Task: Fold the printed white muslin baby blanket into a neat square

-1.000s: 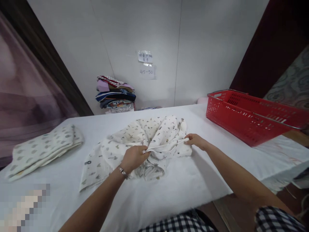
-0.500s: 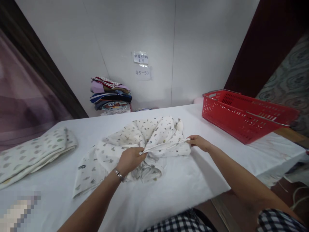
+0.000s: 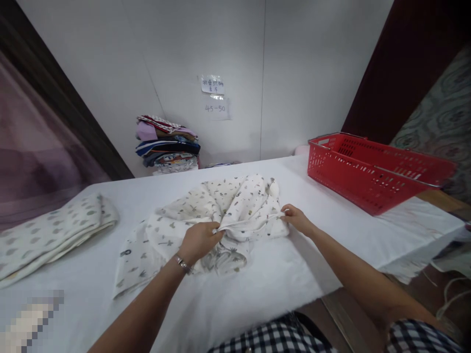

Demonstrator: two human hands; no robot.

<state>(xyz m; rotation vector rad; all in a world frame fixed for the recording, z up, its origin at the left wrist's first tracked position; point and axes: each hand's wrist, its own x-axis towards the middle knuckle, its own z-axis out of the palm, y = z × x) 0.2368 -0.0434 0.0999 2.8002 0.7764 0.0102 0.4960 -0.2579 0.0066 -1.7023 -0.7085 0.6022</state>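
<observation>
A crumpled white cloth with small printed figures [image 3: 217, 211] lies in the middle of the table covered in a white sheet [image 3: 265, 284]. My left hand [image 3: 198, 240], with a metal watch at the wrist, is closed on an edge of this cloth near its front. My right hand [image 3: 296, 219] pinches the same edge further right, so the hem runs taut between both hands.
A folded spotted cloth [image 3: 51, 235] lies at the table's left. A red plastic basket [image 3: 371, 169] stands at the right rear. A stack of folded coloured fabrics [image 3: 167, 144] sits by the white wall under two paper labels [image 3: 213, 95]. The table edge drops off at the front right.
Both hands keep their grip on the cloth edge and have barely moved. The view has shifted slightly.
</observation>
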